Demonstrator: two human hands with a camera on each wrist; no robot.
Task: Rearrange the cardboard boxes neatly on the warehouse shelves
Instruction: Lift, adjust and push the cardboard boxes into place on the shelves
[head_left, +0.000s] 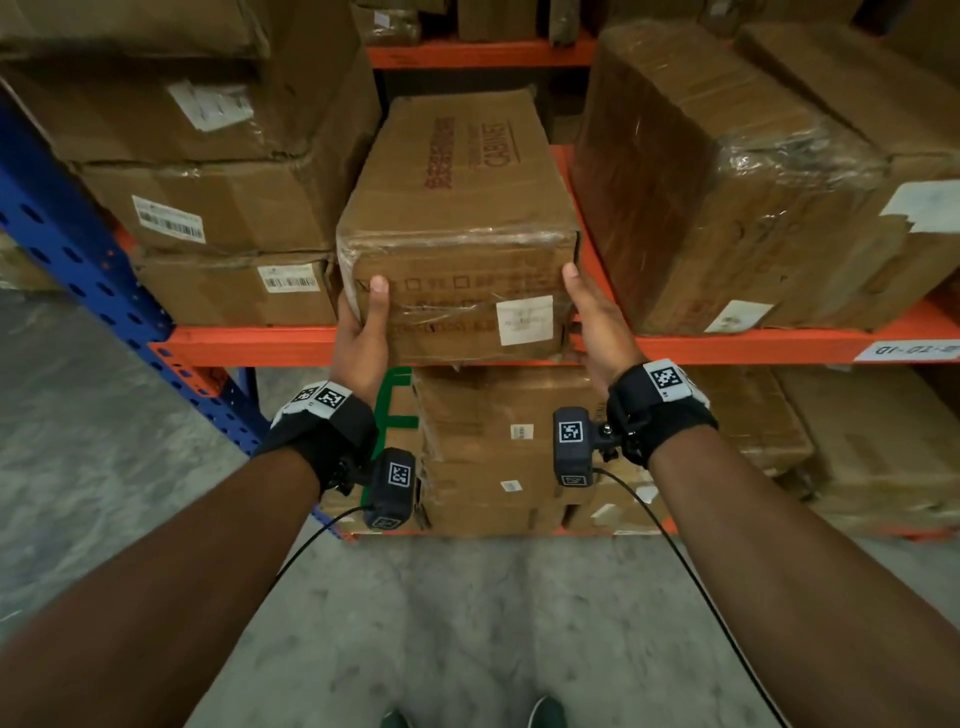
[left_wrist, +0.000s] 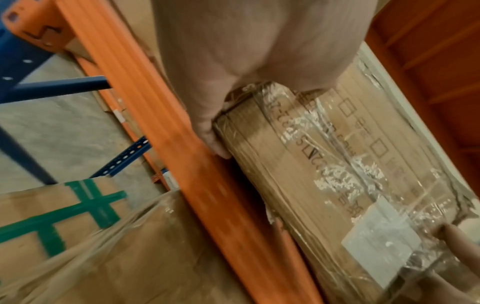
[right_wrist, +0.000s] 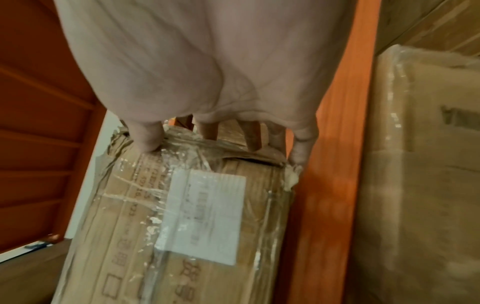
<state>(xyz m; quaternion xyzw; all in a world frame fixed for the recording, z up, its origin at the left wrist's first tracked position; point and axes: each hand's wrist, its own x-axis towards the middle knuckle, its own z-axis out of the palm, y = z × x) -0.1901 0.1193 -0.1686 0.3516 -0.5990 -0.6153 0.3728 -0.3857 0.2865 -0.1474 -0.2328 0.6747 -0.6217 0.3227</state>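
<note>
Left hand (head_left: 362, 332) grasps near-left corner of long taped box (head_left: 457, 218): thumb on front face, fingers round side. Right hand (head_left: 592, 322) grips near-right corner, thumb up edge, fingers behind.

Box lies lengthwise on orange shelf (head_left: 244, 343), in gap between left stack (head_left: 208, 218) and wrapped box (head_left: 727, 197); near end overhangs beam.

Risks, as judged:
- slick wrap under thumbs, grasp slips
- torn corner tape gives way
- fingers pinched against beam
- box twists, jams on neighbours
</note>
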